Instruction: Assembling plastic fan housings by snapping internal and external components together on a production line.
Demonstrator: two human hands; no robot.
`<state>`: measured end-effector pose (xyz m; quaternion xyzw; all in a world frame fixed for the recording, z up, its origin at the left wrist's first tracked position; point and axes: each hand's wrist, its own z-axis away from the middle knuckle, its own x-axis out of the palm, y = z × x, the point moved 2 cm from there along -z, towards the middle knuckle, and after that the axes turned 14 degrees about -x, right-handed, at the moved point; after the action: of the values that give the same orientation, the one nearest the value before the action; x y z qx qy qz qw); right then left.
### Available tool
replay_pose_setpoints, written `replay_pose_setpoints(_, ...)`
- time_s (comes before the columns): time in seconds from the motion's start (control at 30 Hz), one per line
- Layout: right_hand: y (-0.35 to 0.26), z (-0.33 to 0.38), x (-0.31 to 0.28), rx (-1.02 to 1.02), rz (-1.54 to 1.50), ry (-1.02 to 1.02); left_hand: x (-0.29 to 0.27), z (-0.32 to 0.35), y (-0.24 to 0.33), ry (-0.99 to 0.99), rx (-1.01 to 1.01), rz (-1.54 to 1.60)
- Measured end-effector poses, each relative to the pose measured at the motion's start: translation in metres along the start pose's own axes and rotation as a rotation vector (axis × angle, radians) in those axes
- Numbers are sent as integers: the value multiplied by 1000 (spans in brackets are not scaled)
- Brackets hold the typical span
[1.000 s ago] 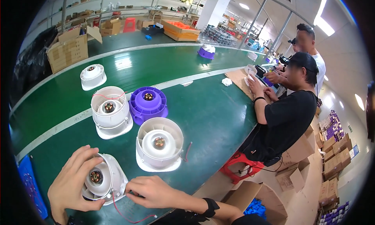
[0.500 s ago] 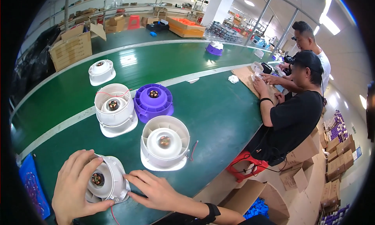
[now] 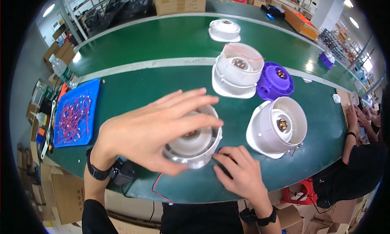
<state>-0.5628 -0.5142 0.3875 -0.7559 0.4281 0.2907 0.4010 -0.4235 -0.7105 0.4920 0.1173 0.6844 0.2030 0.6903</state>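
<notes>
A blue plastic tray (image 3: 92, 89) holds tangled red wires (image 3: 73, 120). Left fingers (image 3: 201, 121) spread wide over a round white plastic housing (image 3: 199, 144) on the green desk (image 3: 122, 95); right fingers (image 3: 227, 164) half-curl beside it, grip unclear.

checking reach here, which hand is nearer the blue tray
Left. The left hand is to the right of the blue tray, spread over a white housing; the right hand is farther right, by that housing's lower right side.

On the green bench (image 3: 132, 89), a blue tray (image 3: 94, 93) is set left of the left hand (image 3: 150, 130), two white housings (image 3: 237, 79) and a purple housing (image 3: 276, 82) beyond the right hand (image 3: 245, 175).
</notes>
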Motion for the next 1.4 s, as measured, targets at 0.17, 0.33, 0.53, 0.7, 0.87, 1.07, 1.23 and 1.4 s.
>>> replay_pose_setpoints(0.17, 0, 0, 2, 13, -8, -5, 0, 2, 2, 126, -79, -25)
replay_pose_setpoints(0.33, 1, 0, 5, 12, 0, 2, 4, 0, 1, 131, -90, -35)
replay_pose_setpoints(0.53, -2, 0, 5, 25, -3, 9, 3, 1, 3, 166, -68, -73)
replay_pose_setpoints(0.7, 0, 1, 6, 19, 0, 22, -1, 3, 1, 231, -3, -56)
replay_pose_setpoints(0.87, 1, 1, 6, 17, 6, 17, 6, -2, -10, 185, 33, 4)
replay_pose_setpoints(1.07, 0, -1, 6, 8, -5, 24, 6, -1, -2, 228, -79, -103)
replay_pose_setpoints(1.23, 0, 0, 5, 22, -5, 14, 14, -1, 9, 274, -201, -183)
replay_pose_setpoints(1.4, 0, -1, 6, 11, 2, 17, 12, 7, 7, 333, -278, -242)
